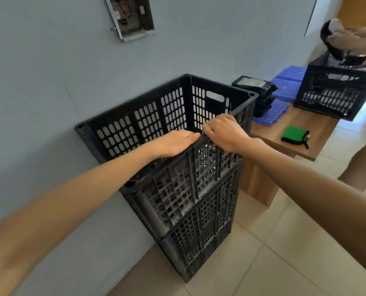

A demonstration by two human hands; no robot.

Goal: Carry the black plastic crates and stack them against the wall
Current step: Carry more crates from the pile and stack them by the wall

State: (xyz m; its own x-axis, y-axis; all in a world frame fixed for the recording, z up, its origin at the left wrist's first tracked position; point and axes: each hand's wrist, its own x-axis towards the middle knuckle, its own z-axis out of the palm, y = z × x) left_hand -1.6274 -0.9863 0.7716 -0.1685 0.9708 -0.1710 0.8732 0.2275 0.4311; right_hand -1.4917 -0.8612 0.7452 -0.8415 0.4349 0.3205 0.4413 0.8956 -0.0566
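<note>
A stack of black perforated plastic crates stands on the tiled floor against the pale blue wall (pixel 39 99). The top crate (pixel 148 118) is empty and sits on the lower crates (pixel 190 214). My left hand (pixel 173 144) lies flat on the top crate's near rim, fingers together. My right hand (pixel 224 131) curls over the same rim just to the right, fingers hooked inside. Another black crate (pixel 331 92) rests on the wooden bench at the right, with dark and pale items in it.
A low wooden bench (pixel 284 146) stands right of the stack, carrying a green pouch (pixel 295 136), blue ridged mats (pixel 284 92) and a black device (pixel 257 88). An open metal wall box (pixel 130 18) hangs above. Another person's leg (pixel 365 163) shows at the far right.
</note>
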